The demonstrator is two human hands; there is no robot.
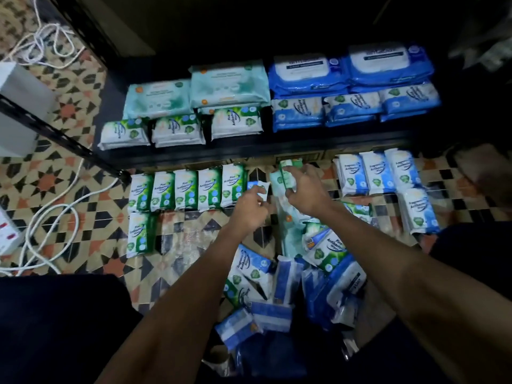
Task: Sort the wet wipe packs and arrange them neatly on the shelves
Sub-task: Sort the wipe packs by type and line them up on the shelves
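Above a patterned tiled floor [83,189] before a dark metal shelf [249,151], the left hand [249,209] pinches a small blue-and-white plastic wipe pack [257,187] while the right hand [304,195] curls its grip round a green-and-white soft pack [288,173]. Both packs are held between the green row [188,189] and the blue row [376,173]. Such pouches look light, squashy and slick, so holding across the short edges should keep them from sliding.

Glossy plastic wipe packs [209,189] lie on smooth patterned floor tiles [69,112].

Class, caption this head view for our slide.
Both hands, left hand and right hand, each hold a wipe pack above sorted floor rows.
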